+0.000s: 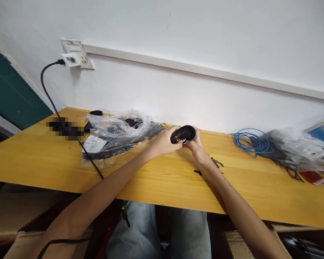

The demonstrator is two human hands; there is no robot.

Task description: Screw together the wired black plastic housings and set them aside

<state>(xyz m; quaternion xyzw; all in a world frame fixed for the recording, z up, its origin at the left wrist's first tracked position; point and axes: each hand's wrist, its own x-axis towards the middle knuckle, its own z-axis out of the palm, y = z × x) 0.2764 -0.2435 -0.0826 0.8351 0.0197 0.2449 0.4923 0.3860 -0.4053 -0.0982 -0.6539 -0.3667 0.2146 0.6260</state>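
Note:
Both hands hold a black oval plastic shell (pixel 188 132) above the wooden table, its hollow side facing me. Thin red wires and a small shiny part show inside it. My left hand (pixel 167 141) is closed around the shell's left side, thumb at the lower rim. On the right side, my right hand (pixel 198 145) grips it with the thumb near the bottom edge; its other fingers are mostly hidden behind the shell. Small black pieces (pixel 216 162) lie on the table near my right wrist, with another black piece (pixel 198 173) closer to me.
Clear plastic bags of black parts (pixel 124 133) lie left of my hands, with a white paper label (pixel 95 144). A black cable (pixel 90 162) crosses the table's left side from a wall socket (pixel 77 54). Coiled blue wire (pixel 250 144) and white plastic bags (pixel 299 144) sit right.

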